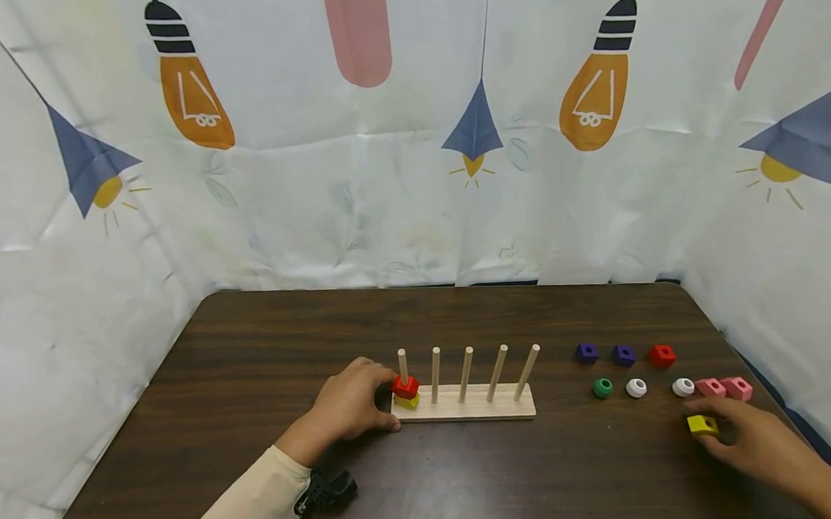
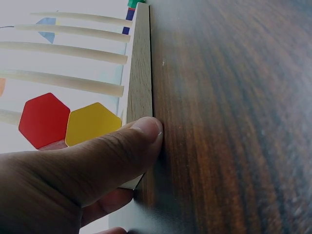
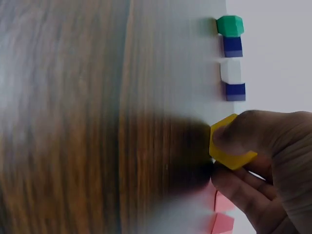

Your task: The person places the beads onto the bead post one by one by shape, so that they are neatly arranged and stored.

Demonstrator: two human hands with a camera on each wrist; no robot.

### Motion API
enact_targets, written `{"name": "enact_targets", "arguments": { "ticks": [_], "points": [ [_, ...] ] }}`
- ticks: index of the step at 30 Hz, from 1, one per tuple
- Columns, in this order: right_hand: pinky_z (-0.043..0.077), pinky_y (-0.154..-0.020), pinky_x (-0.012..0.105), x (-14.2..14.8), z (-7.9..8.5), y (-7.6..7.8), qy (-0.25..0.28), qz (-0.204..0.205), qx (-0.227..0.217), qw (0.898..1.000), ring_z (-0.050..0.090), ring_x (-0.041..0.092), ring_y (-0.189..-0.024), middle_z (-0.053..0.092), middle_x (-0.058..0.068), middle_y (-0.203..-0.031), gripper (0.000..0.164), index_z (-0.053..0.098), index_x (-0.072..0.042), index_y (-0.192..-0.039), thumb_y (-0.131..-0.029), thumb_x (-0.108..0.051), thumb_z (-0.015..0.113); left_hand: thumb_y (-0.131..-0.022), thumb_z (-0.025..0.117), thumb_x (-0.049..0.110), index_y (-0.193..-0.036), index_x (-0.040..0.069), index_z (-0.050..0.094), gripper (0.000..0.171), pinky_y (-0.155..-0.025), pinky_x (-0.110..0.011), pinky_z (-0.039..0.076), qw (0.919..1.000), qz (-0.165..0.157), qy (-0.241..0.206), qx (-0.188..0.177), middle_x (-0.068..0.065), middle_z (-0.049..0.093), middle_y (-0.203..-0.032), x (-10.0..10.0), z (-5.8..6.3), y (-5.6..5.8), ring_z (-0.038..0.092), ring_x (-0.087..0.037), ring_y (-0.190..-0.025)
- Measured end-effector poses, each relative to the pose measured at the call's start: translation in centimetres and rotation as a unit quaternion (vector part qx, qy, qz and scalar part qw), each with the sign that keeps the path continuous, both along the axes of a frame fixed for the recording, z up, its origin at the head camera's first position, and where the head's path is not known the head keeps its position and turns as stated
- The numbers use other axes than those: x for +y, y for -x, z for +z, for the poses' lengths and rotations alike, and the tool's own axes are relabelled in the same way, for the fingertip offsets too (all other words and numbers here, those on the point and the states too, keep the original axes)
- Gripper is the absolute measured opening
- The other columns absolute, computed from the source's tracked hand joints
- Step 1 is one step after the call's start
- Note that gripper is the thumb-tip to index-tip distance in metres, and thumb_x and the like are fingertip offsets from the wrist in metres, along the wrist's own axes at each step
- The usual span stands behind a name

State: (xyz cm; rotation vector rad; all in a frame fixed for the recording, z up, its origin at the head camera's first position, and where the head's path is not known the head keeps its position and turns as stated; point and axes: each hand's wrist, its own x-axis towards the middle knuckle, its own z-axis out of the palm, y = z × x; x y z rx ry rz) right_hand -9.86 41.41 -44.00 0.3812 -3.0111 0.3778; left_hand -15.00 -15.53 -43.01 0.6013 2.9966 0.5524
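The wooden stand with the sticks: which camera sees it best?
The head view, because it shows the wooden stand and the tips of all five sticks. The left wrist view shows it close but sideways, with the left hand covering part and some sticks cut off. The right wrist view doesn't show it.

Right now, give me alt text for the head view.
A right hand holds a yellow bead near two pink beads, while a left hand grips the end of a wooden peg stand. Its leftmost peg holds a red bead above another yellow bead; four others are bare.
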Motion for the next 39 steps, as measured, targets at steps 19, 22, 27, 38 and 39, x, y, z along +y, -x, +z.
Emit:
{"name": "enact_targets", "arguments": {
  "ticks": [19,22,27,38,39],
  "points": [
    [0.055,-0.066,0.03,-6.2,0.5,1.2,0.066,0.125,0.049,0.989,0.059,-0.003,-0.082,0.07,-0.01,-0.098,0.044,0.073,-0.014,-0.109,-0.07,-0.008,0.093,-0.062,0.099,0.039,-0.11,0.023,0.074,0.056,-0.079,-0.052,0.054,1.0,0.007,0.001,-0.003,0.004,0.07,-0.114,0.1,0.2,0.2,0.058,-0.021,-0.114],
    [0.055,-0.068,0.03,-7.6,1.3,1.4,0.065,0.135,0.052,0.987,0.06,-0.003,-0.082,0.071,-0.011,-0.1,0.044,0.073,-0.016,-0.11,-0.072,-0.01,0.092,-0.062,0.099,0.039,-0.11,0.024,0.074,0.055,-0.078,-0.052,0.054,1.0,0.004,-0.002,-0.004,0.005,0.07,-0.113,0.1,0.2,0.1,0.058,-0.021,-0.113],
    [0.057,-0.069,0.03,-9.3,2.4,1.9,0.069,0.152,0.075,0.983,0.062,-0.001,-0.083,0.071,-0.011,-0.102,0.046,0.072,-0.015,-0.112,-0.072,-0.009,0.092,-0.063,0.099,0.039,-0.109,0.025,0.074,0.054,-0.077,-0.051,0.054,1.0,0.0,-0.002,-0.004,0.005,0.07,-0.112,0.1,0.2,0.1,0.058,-0.02,-0.112],
    [0.051,-0.064,0.028,-13.6,5.9,2.7,0.092,0.119,0.063,0.987,0.059,0.007,-0.078,0.066,-0.015,-0.097,0.043,0.073,-0.014,-0.117,-0.078,-0.015,0.09,-0.062,0.099,0.038,-0.109,0.025,0.074,0.055,-0.076,-0.052,0.054,1.0,-0.003,-0.008,-0.002,0.005,0.069,-0.114,0.0,0.1,0.0,0.058,-0.021,-0.115],
    [0.051,-0.064,0.029,-13.9,6.1,2.7,0.093,0.12,0.066,0.986,0.059,0.008,-0.078,0.066,-0.014,-0.098,0.043,0.073,-0.014,-0.117,-0.078,-0.014,0.09,-0.062,0.099,0.038,-0.109,0.025,0.074,0.055,-0.076,-0.053,0.054,1.0,-0.002,-0.008,-0.003,0.004,0.069,-0.114,0.0,0.1,0.0,0.058,-0.021,-0.115]
  ]
}}
